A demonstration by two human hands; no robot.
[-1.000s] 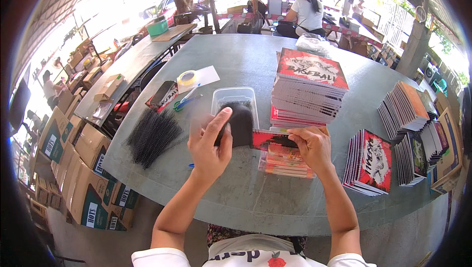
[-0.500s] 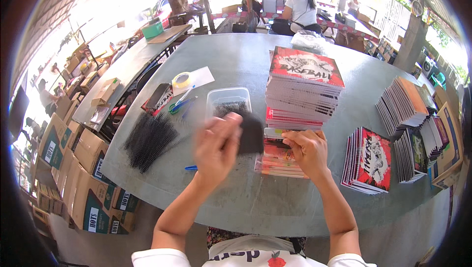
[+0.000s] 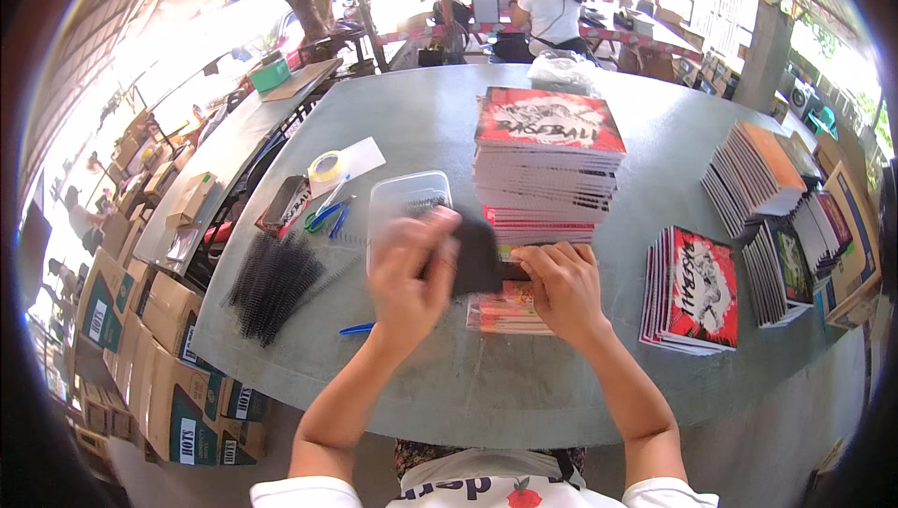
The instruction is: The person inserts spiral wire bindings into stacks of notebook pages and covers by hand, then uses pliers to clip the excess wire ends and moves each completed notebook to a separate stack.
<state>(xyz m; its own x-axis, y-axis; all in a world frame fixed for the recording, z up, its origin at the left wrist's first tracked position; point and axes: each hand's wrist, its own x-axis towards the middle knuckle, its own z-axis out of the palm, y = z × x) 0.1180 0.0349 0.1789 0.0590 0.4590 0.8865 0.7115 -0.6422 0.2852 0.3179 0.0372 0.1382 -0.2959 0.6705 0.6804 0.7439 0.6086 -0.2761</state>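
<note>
My left hand (image 3: 412,269) is smeared by motion over the middle of the table, its fingers too blurred to read. Right beside it is a flat black piece (image 3: 478,251) with rounded corners; whether the hand grips it is unclear. My right hand (image 3: 566,291) is closed, thumb and fingertips pinched at a narrow edge I cannot make out. Below its fingers lies a low red and orange stack (image 3: 510,310). Just beyond rises a tall stack of red-covered booklets (image 3: 550,122). Behind my left hand stands a clear plastic tub (image 3: 410,184) with black coils in it.
Black spiral coils (image 3: 271,288) lie heaped at left, near a tape roll (image 3: 325,166), green-handled scissors (image 3: 316,220) and a blue pen (image 3: 356,328). Bound red booklets (image 3: 700,293) and other booklet piles (image 3: 753,171) stand at right. Cartons (image 3: 178,405) crowd the left floor. A person (image 3: 552,17) sits beyond.
The view has turned slightly, shifting the table's things leftward. My right hand has moved a little left, closer to the black piece. The left hand stays blurred beside that piece.
</note>
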